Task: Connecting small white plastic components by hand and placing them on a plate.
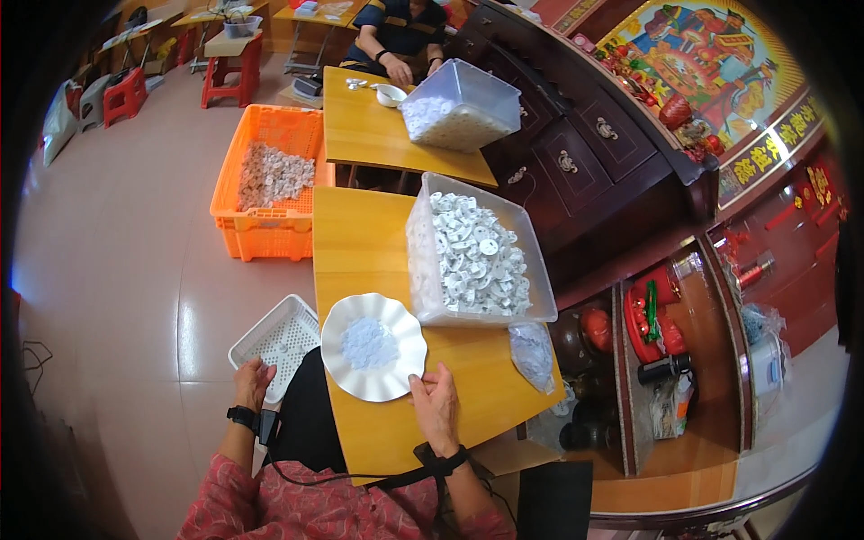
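A white wavy-rimmed plate [402, 389] lies on the near yellow table, with a heap of pale blue-white powder or fine bits [369, 344] in its middle. My right hand [437, 409] is at the plate's near right rim, fingers curled and thumb side against the edge. Off the table's left side, my left hand [254, 380] hovers by a white perforated basket [286, 346] holding a few small pieces. Its fingers are bent together; whatever they hold is too small to make out. Behind the plate stands a clear plastic bin [423, 292] full of small round white parts [481, 256].
A clear bag of pale material [533, 355] lies right of the bin. An orange crate [231, 219] holding small pieces stands left of the tables. At the far table [360, 139], a person [400, 40] sits behind another bin [490, 121]. Dark cabinets [576, 180] line the right.
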### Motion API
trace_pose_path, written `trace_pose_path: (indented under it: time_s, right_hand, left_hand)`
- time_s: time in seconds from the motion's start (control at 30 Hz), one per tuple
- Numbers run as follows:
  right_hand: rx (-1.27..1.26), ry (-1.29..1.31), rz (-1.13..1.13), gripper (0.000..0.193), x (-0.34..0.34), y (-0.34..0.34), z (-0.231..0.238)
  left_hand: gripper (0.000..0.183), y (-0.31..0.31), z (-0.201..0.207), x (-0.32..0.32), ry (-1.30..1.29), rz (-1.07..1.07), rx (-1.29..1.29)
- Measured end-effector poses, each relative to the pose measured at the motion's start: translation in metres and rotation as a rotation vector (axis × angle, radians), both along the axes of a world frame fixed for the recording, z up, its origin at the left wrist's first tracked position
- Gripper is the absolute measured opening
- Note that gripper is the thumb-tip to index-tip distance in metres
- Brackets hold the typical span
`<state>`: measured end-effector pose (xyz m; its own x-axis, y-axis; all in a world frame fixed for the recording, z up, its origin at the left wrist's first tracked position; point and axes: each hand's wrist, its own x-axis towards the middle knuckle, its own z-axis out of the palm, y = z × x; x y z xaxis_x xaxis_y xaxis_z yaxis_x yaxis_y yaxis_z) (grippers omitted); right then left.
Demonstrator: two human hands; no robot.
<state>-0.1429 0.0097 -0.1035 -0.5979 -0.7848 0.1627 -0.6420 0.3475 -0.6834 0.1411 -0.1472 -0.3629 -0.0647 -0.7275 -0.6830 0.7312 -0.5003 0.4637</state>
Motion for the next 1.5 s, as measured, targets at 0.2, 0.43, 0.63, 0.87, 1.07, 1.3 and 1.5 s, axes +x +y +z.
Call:
trace_pose_path:
  time_s: [0.2, 0.43, 0.63, 0.87, 1.07, 1.3, 1.5]
  right_hand:
    - [0.012, -0.679, 0.082, 0.043, -0.012, 0.004, 0.003]
    - [0.029, -0.814, -0.045, 0.034, -0.042, 0.061, 0.007]
    - [-0.062, -0.84, -0.15, 0.033, -0.038, 0.089, 0.018]
    - [-0.056, -0.797, -0.151, 0.031, -0.034, 0.112, 0.009]
    - [0.306, -0.611, -0.083, 0.03, -0.052, 0.11, 0.037]
    - [-0.113, -0.124, -0.031, 0.019, -0.078, 0.078, 0.071]
    - [-0.242, 0.34, 0.202, 0.014, -0.087, -0.011, 0.135]
  left_hand:
    - [0.023, -0.024, -0.065, 0.012, -0.069, 0.006, 0.074]
    - [0.023, -0.021, 0.065, -0.03, -0.001, -0.102, -0.067]
    - [0.022, 0.032, 0.247, -0.066, -0.145, -0.366, -0.561]
    - [0.021, 0.077, 0.259, -0.089, -0.161, -0.631, -0.623]
    - [0.021, 0.089, 0.258, -0.091, -0.191, -0.675, -0.621]
    - [0.026, 0.098, 0.257, -0.103, -0.221, -0.753, -0.654]
    - [0.025, 0.108, 0.256, -0.106, -0.242, -0.83, -0.668]
